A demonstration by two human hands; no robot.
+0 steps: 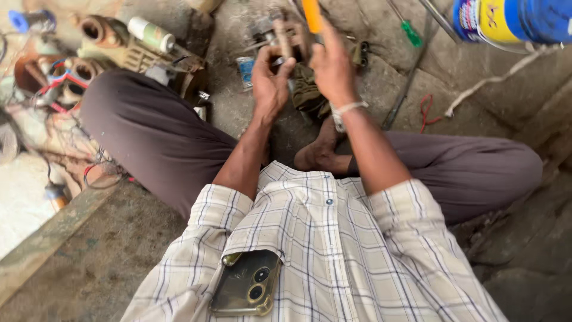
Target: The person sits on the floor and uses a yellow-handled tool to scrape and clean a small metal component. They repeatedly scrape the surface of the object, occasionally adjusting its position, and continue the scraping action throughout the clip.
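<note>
I sit cross-legged on a rough floor. My left hand [271, 80] grips a brownish rod-like part [282, 37] of a small metal assembly [265, 31] held up in front of me. Close beside it, my right hand [332, 65] is closed around an orange tool handle [311, 13] that points up out of the frame. The tool's tip is out of view. A white band [347, 109] circles my right wrist.
A pile of motor parts and wires [65, 77] lies at the left. A white-and-green tube [151, 34] rests on it. A green-handled screwdriver [410, 31], a red wire loop [426, 110], a blue-and-yellow can [512, 19] and a white cord [497, 79] lie at the right. A phone [245, 282] sits in my shirt pocket.
</note>
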